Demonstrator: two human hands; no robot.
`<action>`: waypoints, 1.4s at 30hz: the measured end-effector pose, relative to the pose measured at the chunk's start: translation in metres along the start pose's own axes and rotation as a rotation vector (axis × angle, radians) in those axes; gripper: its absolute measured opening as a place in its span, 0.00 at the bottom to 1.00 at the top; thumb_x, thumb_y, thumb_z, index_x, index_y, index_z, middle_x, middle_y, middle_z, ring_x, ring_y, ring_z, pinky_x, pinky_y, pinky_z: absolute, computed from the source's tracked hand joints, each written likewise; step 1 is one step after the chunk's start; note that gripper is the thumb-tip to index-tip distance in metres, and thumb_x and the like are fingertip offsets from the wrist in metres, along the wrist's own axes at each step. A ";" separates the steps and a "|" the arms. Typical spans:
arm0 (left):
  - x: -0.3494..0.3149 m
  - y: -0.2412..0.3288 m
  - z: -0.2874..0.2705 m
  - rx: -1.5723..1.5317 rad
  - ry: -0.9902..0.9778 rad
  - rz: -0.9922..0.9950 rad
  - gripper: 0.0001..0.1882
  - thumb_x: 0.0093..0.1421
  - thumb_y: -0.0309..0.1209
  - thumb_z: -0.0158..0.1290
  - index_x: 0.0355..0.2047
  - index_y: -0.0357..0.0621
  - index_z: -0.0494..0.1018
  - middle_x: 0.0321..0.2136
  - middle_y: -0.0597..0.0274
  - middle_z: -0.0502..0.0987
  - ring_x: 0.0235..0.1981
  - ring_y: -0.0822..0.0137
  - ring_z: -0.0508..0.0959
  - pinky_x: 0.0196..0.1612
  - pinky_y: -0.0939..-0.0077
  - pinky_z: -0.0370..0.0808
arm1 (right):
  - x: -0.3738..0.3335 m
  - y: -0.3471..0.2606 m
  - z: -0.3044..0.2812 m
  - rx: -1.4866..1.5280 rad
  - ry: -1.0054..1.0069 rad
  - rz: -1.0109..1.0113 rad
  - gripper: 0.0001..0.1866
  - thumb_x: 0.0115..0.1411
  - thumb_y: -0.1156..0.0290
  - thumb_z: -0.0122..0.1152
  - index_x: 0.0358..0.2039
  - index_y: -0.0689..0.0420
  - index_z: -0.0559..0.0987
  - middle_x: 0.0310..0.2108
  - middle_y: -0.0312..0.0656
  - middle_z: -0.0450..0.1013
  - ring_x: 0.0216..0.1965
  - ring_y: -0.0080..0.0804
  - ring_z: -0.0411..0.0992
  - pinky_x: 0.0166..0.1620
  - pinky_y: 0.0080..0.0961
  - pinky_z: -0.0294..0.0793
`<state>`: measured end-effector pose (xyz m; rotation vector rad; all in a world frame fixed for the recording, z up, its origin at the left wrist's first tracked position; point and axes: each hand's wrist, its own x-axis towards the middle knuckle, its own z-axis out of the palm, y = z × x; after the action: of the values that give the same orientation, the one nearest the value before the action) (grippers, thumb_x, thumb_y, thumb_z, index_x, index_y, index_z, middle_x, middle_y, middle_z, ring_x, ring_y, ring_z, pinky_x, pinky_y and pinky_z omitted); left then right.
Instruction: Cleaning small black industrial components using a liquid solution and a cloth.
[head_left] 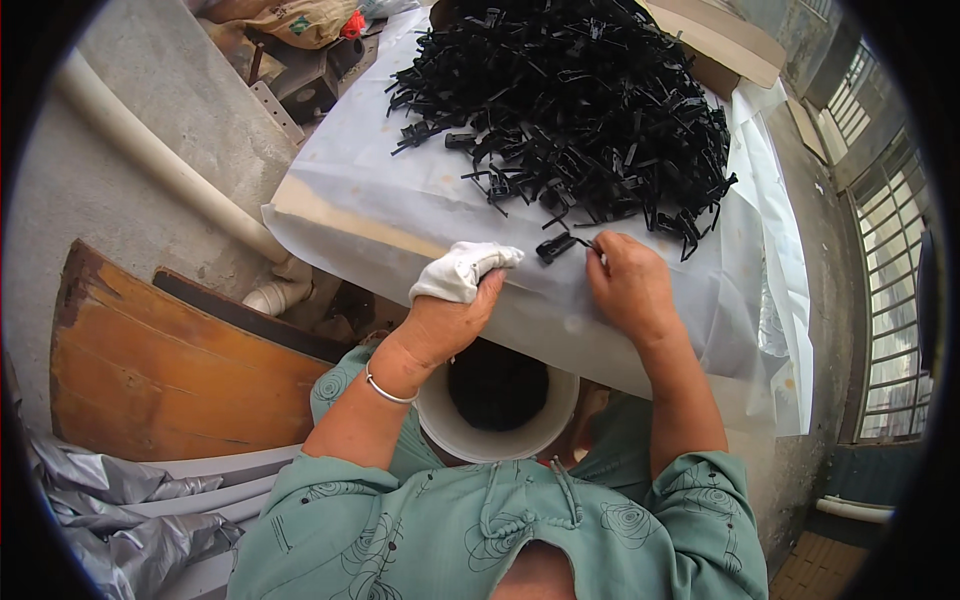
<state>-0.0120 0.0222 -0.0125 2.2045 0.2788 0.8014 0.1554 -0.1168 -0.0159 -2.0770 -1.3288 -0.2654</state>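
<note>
A large heap of small black plastic parts point(570, 110) covers the far half of a table spread with white plastic sheeting point(350, 170). At the heap's near edge, my right hand point(632, 288) pinches the thin end of one black plastic part point(556, 247), whose thicker body points left toward my other hand. My left hand point(452, 305) is closed on a white cloth point(466, 270), bunched over its fingers near the table's front edge. Between my knees, below the table edge, stands a white bucket point(435, 425) with dark contents I cannot make out.
A cardboard flap point(725, 40) rises behind the heap. Left of the table are a pale pipe point(165, 160), a curved brown wooden board point(160, 370) and silver-grey sheeting point(150, 540). A barred window point(893, 300) is in the wall at right.
</note>
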 end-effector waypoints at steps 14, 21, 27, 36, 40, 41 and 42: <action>-0.004 0.021 0.005 -0.536 -0.259 -0.022 0.19 0.53 0.22 0.55 0.47 0.37 0.67 0.40 0.60 0.74 0.42 0.72 0.72 0.47 0.77 0.69 | -0.004 -0.009 -0.015 0.978 -0.531 0.463 0.12 0.59 0.64 0.53 0.20 0.55 0.71 0.14 0.24 0.57 0.15 0.11 0.51 0.18 0.14 0.49; -0.002 0.018 0.006 -0.769 -0.051 -0.390 0.13 0.56 0.27 0.54 0.41 0.38 0.68 0.32 0.66 0.73 0.30 0.79 0.70 0.34 0.85 0.70 | -0.011 -0.024 -0.006 0.632 -0.009 0.049 0.07 0.53 0.71 0.60 0.30 0.59 0.73 0.14 0.28 0.60 0.14 0.15 0.56 0.16 0.18 0.54; -0.005 0.015 0.023 -0.825 0.032 -0.438 0.09 0.61 0.28 0.48 0.41 0.40 0.67 0.29 0.69 0.72 0.30 0.81 0.69 0.32 0.88 0.69 | -0.016 -0.058 0.003 0.461 0.076 -0.469 0.12 0.45 0.79 0.64 0.32 0.58 0.74 0.16 0.36 0.65 0.14 0.25 0.63 0.17 0.22 0.61; -0.008 0.028 0.014 -0.866 -0.141 -0.382 0.13 0.63 0.28 0.44 0.47 0.39 0.66 0.30 0.66 0.72 0.24 0.80 0.69 0.26 0.89 0.69 | -0.011 -0.030 0.021 0.875 -0.059 0.270 0.07 0.53 0.77 0.58 0.23 0.59 0.69 0.17 0.30 0.60 0.17 0.14 0.56 0.20 0.14 0.55; -0.005 0.029 0.014 -0.828 -0.045 -0.473 0.13 0.63 0.29 0.44 0.47 0.37 0.65 0.30 0.64 0.73 0.20 0.80 0.68 0.23 0.88 0.67 | -0.013 -0.033 0.000 0.741 0.000 0.048 0.07 0.53 0.76 0.60 0.24 0.59 0.69 0.17 0.31 0.61 0.17 0.14 0.56 0.21 0.14 0.55; -0.003 0.031 0.016 -0.819 0.029 -0.465 0.14 0.62 0.31 0.46 0.44 0.35 0.68 0.28 0.66 0.73 0.22 0.82 0.68 0.24 0.88 0.68 | -0.013 -0.039 -0.006 0.743 -0.003 0.045 0.07 0.53 0.76 0.60 0.24 0.59 0.69 0.17 0.31 0.61 0.17 0.14 0.56 0.21 0.14 0.55; -0.005 0.025 0.021 -0.817 0.034 -0.465 0.14 0.62 0.31 0.46 0.44 0.35 0.68 0.28 0.66 0.73 0.22 0.82 0.68 0.24 0.88 0.68 | -0.011 -0.047 -0.010 0.658 0.004 -0.172 0.07 0.52 0.76 0.61 0.25 0.59 0.69 0.16 0.32 0.61 0.17 0.16 0.57 0.20 0.15 0.56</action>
<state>-0.0037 -0.0098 -0.0073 1.2915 0.3791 0.5504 0.1107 -0.1184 0.0057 -1.4151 -1.3621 0.0931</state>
